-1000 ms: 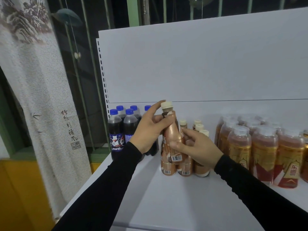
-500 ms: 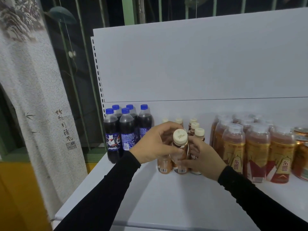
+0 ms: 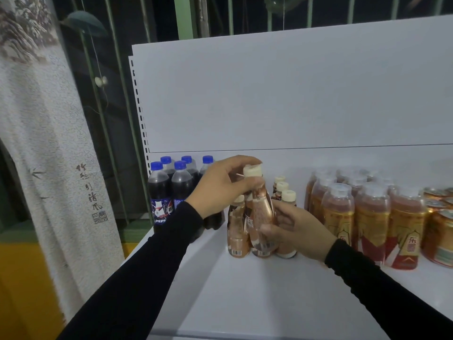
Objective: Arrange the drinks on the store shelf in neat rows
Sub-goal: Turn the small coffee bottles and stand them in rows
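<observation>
Right hand (image 3: 297,229) fingers wrap the lower body of a coffee bottle (image 3: 261,212), tilted at the front of its cluster on the shelf (image 3: 245,290). Left hand (image 3: 218,187) fingers pinch its cap. Behind left: Pepsi bottles (image 3: 181,185); right: tea bottles (image 3: 367,212).

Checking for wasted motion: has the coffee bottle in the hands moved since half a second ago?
Yes. The held coffee bottle has come up: its cap, level with the neighbouring coffee bottles' caps before, now stands above them.
</observation>
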`<state>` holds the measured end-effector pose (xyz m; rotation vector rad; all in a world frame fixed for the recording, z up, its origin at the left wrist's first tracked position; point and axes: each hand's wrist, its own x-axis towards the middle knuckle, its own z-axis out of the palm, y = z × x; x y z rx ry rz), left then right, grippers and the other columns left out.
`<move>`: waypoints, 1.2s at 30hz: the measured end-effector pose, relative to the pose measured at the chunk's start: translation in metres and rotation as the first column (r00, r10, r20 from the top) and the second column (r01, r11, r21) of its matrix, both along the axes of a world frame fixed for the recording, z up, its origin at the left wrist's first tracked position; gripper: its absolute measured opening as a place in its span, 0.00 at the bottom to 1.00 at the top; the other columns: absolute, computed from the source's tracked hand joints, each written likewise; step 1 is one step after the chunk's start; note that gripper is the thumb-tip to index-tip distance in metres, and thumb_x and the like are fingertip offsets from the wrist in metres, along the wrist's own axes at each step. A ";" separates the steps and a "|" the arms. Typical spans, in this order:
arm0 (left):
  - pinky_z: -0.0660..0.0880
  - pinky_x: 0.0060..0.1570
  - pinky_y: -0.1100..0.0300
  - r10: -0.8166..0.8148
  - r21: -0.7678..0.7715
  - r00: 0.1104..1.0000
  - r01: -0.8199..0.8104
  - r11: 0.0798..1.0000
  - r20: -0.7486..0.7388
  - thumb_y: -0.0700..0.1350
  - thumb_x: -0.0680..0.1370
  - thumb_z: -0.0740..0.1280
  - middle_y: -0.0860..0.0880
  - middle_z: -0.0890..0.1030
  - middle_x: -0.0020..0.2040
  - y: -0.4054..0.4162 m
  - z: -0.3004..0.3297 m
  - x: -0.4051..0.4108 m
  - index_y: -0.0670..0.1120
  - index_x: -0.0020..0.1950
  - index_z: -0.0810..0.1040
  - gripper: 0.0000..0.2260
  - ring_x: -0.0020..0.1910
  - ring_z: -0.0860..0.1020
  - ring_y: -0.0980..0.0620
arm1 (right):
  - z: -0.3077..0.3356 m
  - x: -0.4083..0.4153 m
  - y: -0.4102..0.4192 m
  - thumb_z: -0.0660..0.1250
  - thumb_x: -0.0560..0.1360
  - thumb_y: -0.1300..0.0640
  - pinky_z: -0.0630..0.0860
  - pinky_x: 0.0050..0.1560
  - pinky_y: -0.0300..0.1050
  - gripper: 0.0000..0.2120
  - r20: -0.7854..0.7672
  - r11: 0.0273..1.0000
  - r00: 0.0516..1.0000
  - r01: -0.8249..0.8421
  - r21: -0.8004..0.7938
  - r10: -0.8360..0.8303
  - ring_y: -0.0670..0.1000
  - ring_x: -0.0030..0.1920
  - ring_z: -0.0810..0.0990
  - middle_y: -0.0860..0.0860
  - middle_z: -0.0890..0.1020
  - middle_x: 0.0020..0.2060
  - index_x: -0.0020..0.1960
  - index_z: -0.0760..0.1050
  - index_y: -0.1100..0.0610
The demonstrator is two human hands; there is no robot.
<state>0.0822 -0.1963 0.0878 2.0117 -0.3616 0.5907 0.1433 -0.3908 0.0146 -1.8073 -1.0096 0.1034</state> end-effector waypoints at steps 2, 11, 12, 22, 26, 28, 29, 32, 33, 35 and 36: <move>0.82 0.54 0.46 0.023 -0.017 0.999 -0.023 1.000 0.025 0.43 0.76 0.74 0.49 0.85 0.52 0.000 0.009 0.006 0.55 0.58 0.80 0.13 0.49 0.85 0.48 | 0.010 0.002 -0.004 0.70 0.75 0.53 0.75 0.50 0.28 0.18 0.052 0.999 0.998 0.024 -0.036 -0.022 0.34 0.53 0.80 0.33 0.82 0.49 0.62 0.71 0.43; 0.82 0.45 0.52 0.130 -0.142 0.980 -0.109 0.984 0.147 0.40 0.78 0.72 0.40 0.84 0.50 0.006 0.073 0.044 0.48 0.55 0.81 0.08 0.46 0.83 0.46 | 0.047 0.049 -0.022 0.58 0.73 0.34 0.64 0.63 0.36 0.37 0.470 0.906 0.856 0.354 -0.230 -0.216 0.45 0.65 0.71 0.50 0.74 0.67 0.75 0.65 0.53; 0.82 0.42 0.54 0.143 -0.149 0.978 -0.119 0.982 0.155 0.39 0.78 0.72 0.42 0.84 0.48 0.007 0.080 0.049 0.47 0.54 0.81 0.07 0.44 0.82 0.48 | 0.050 0.054 -0.022 0.58 0.74 0.34 0.61 0.64 0.35 0.36 0.508 0.877 0.836 0.389 -0.280 -0.208 0.46 0.68 0.69 0.50 0.72 0.70 0.76 0.63 0.53; 0.82 0.53 0.47 0.273 -0.028 0.957 -0.272 0.962 0.093 0.45 0.75 0.73 0.48 0.82 0.49 0.015 0.068 0.122 0.49 0.58 0.81 0.11 0.48 0.83 0.47 | 0.050 0.080 0.000 0.54 0.74 0.27 0.60 0.70 0.45 0.45 0.481 0.682 0.867 0.431 -0.591 -0.131 0.51 0.76 0.60 0.51 0.56 0.79 0.80 0.49 0.53; 0.81 0.54 0.48 0.269 0.038 0.962 -0.271 0.962 0.034 0.44 0.76 0.73 0.46 0.82 0.54 0.014 0.045 0.137 0.49 0.58 0.80 0.11 0.48 0.82 0.48 | 0.044 0.081 0.005 0.56 0.74 0.27 0.62 0.66 0.44 0.43 0.487 0.658 0.865 0.438 -0.612 -0.123 0.51 0.74 0.63 0.50 0.59 0.77 0.79 0.53 0.53; 0.80 0.56 0.47 0.263 0.078 0.965 -0.262 0.962 -0.005 0.44 0.76 0.73 0.47 0.82 0.54 0.014 0.031 0.140 0.50 0.58 0.80 0.11 0.52 0.81 0.47 | 0.043 0.081 0.005 0.57 0.74 0.28 0.61 0.70 0.46 0.44 0.489 0.645 0.864 0.441 -0.624 -0.119 0.52 0.75 0.61 0.50 0.57 0.78 0.79 0.52 0.54; 0.80 0.57 0.47 0.256 0.094 0.966 -0.252 0.963 -0.028 0.44 0.76 0.73 0.47 0.82 0.54 0.014 0.024 0.141 0.50 0.58 0.80 0.12 0.52 0.81 0.47 | 0.043 0.082 0.006 0.57 0.74 0.28 0.61 0.71 0.46 0.45 0.488 0.642 0.865 0.441 -0.628 -0.116 0.52 0.75 0.61 0.51 0.57 0.78 0.79 0.52 0.54; 0.79 0.56 0.54 0.243 0.150 0.966 -0.229 0.962 -0.087 0.44 0.76 0.72 0.49 0.81 0.56 0.013 0.004 0.141 0.51 0.59 0.79 0.12 0.54 0.80 0.49 | 0.042 0.082 0.007 0.58 0.73 0.27 0.61 0.71 0.46 0.45 0.491 0.636 0.864 0.442 -0.633 -0.112 0.52 0.75 0.60 0.51 0.56 0.78 0.79 0.53 0.54; 0.78 0.53 0.59 0.249 0.192 0.963 -0.227 0.955 -0.101 0.45 0.76 0.72 0.49 0.81 0.56 0.012 -0.001 0.141 0.51 0.60 0.79 0.12 0.54 0.80 0.50 | 0.042 0.082 0.007 0.58 0.73 0.28 0.61 0.72 0.47 0.45 0.494 0.632 0.862 0.445 -0.634 -0.111 0.52 0.76 0.60 0.51 0.56 0.78 0.79 0.53 0.54; 0.76 0.49 0.63 0.264 0.286 0.955 -0.217 0.933 -0.134 0.46 0.76 0.73 0.50 0.80 0.55 0.013 -0.009 0.139 0.51 0.60 0.79 0.14 0.53 0.79 0.52 | 0.043 0.081 0.007 0.58 0.73 0.28 0.61 0.72 0.47 0.44 0.493 0.628 0.863 0.447 -0.638 -0.113 0.52 0.76 0.60 0.51 0.55 0.78 0.79 0.54 0.55; 0.76 0.50 0.62 0.263 0.328 0.952 -0.201 0.923 -0.159 0.47 0.75 0.74 0.51 0.80 0.55 0.013 -0.012 0.139 0.51 0.60 0.79 0.14 0.52 0.79 0.52 | 0.043 0.081 0.008 0.58 0.73 0.28 0.61 0.72 0.47 0.44 0.491 0.628 0.864 0.445 -0.639 -0.113 0.52 0.76 0.60 0.51 0.55 0.79 0.79 0.54 0.55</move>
